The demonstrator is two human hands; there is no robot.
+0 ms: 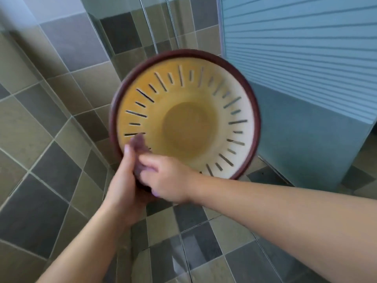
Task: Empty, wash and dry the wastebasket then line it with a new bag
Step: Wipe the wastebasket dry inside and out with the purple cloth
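1. Grey and beige tiles cover the floor (51,201) and walls; a striped frosted glass panel (306,48) stands to the right, chrome shower pipes (152,27) behind.
2. Wastebasket (184,117): cream inside, dark red rim, slotted walls. Held off the floor, mouth tilted toward the camera, just left of the glass panel. Interior holds no loose contents; base looks yellowish.
3. Left hand (122,188): grips the near rim from below, thumb over the edge.
4. Right hand (165,178): fingers curled around a purplish cloth (139,142) pressed on the inner wall beside the left hand. Both are blurred.
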